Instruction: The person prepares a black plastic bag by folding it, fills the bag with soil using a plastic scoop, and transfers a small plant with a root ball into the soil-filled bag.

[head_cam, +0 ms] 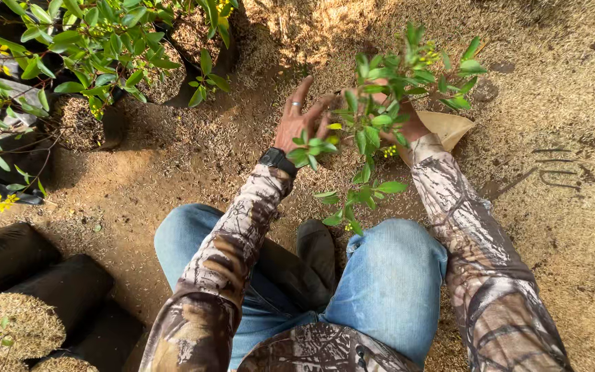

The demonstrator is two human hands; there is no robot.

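A green leafy sapling [373, 117] with small yellow buds rises between my knees. My left hand [301, 117], with a ring and a black wristband, is spread open on the husk-covered ground just left of the plant. My right hand [408, 124] reaches behind the foliage and is partly hidden by leaves. It rests against a tan scoop-like piece [449, 127]; whether it grips the piece is unclear. The base of the sapling is hidden by leaves.
Potted saplings in black grow bags [105, 62] stand at the upper left. Filled black bags [43, 303] lie on their sides at the lower left. Rice husk [559, 172] covers the ground to the right. My jeans-clad knees [380, 275] and a dark boot [315, 248] sit below the plant.
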